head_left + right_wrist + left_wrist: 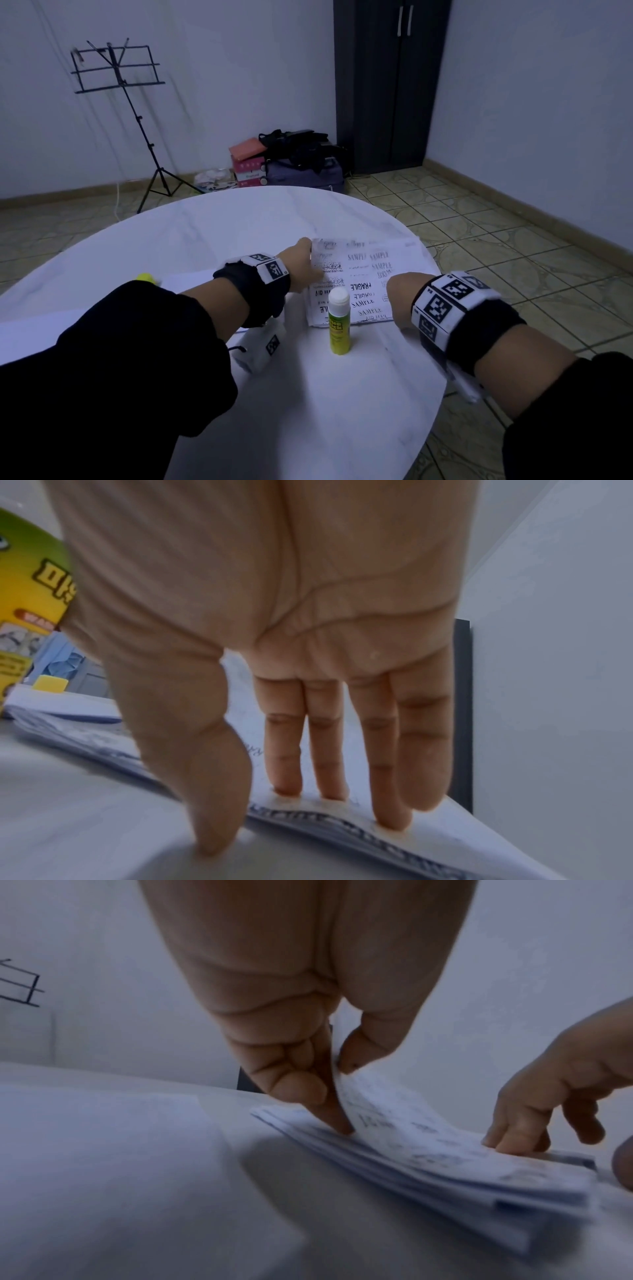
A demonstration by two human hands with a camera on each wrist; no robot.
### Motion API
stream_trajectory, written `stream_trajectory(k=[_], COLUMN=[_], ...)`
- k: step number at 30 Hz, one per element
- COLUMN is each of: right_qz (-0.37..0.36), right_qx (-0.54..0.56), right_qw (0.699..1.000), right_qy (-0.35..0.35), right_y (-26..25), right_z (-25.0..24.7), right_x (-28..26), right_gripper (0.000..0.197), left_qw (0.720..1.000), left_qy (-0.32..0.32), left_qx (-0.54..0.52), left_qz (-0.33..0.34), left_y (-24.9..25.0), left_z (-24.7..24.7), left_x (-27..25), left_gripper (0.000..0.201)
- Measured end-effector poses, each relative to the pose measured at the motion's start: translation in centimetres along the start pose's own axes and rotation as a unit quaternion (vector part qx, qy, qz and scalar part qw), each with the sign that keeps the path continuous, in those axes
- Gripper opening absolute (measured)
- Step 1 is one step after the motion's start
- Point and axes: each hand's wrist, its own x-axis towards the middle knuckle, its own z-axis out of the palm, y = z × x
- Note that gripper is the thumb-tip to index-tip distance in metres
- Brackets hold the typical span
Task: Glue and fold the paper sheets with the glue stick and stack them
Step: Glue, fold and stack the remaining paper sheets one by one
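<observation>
Round white table (239, 219); beyond it a black music stand (120, 82), stacked boxes (248, 166), dark bags (301, 150), a dark wardrobe (387, 85); tiled floor (513, 219).

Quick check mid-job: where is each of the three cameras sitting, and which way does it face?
Head: worn on the head, looking forward and down at the table, glue stick, paper stack; both forearms show.
Left wrist: looks along the left hand, whose grip pinches the top sheet's corner.
Right wrist: looks along the right hand, fingers straight, pressing the stack.
Shared: both wrist views show the stack; the left also catches the right hand.
</observation>
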Motion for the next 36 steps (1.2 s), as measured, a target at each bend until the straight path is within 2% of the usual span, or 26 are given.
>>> stream_trajectory(k=[1,3,5,7,9,10,11,12,14,18,25,29,33,36], right_qz=[0.010,0.007,-0.002,0.003,0.003,-0.010,-0.022,-0.023,-0.011,-0.010,-0.023,-0.022,-0.020,-0.019], right_qx=[0.008,0.045,0.081,0.111,0.126,0.131,0.130,0.131,0.157,0.176,0.168,0.166,0.151,0.143], right_qw=[1.000,0.999,0.997,0.993,0.992,0.991,0.991,0.991,0.987,0.984,0.985,0.986,0.988,0.989], right_qy=[0.006,0.013,-0.006,-0.026,-0.029,-0.028,-0.028,-0.025,-0.020,-0.014,-0.005,-0.006,-0.004,-0.007], right_y=[0.1,0.3,0.4,0.8,1.4,1.7,2.0,2.1,2.2,2.3,2.5,2.4,2.0,1.9], right_z=[0.2,0.6,-0.2,-0.5,-0.5,-0.5,-0.4,-0.4,-0.5,-0.3,0.1,0.2,0.1,0.1], right_x=[0.2,0.6,-0.1,-0.4,-0.5,-0.4,-0.3,-0.4,-0.2,-0.1,-0.6,-0.8,-0.9,-1.1], right_gripper=[0.014,0.026,0.037,0.038,0.029,0.017,0.017,0.030,0.039,0.040,0.052,0.053,0.051,0.051], left_qw=[0.998,0.992,0.991,0.992,0.985,0.980,0.973,0.965,0.955,0.956,0.930,0.913,0.917,0.916], left_qy=[0.000,-0.004,-0.022,-0.067,-0.120,-0.136,-0.145,-0.148,-0.144,-0.142,-0.170,-0.207,-0.253,-0.256], left_qx=[-0.056,-0.124,-0.126,-0.100,-0.119,-0.148,-0.180,-0.212,-0.252,-0.247,-0.307,-0.341,-0.301,-0.300], left_qz=[0.001,0.027,0.045,0.037,0.009,-0.006,-0.022,-0.037,-0.053,-0.068,-0.105,-0.088,-0.070,-0.076], left_y=[-0.2,-0.3,-0.2,0.0,0.1,0.1,0.2,0.2,0.3,0.3,0.1,0.2,0.4,0.2], left_z=[0.1,0.2,0.1,0.0,0.0,-0.1,-0.1,-0.2,-0.4,0.0,0.1,-0.3,0.1,0.2], left_x=[-0.2,-0.6,-0.9,-1.0,-1.0,-0.9,-0.9,-0.8,-0.7,-0.5,-0.2,-0.4,-0.8,-1.0], left_gripper=[0.056,0.078,0.069,0.044,0.022,0.015,0.012,0.013,0.020,0.026,0.025,0.030,0.034,0.032])
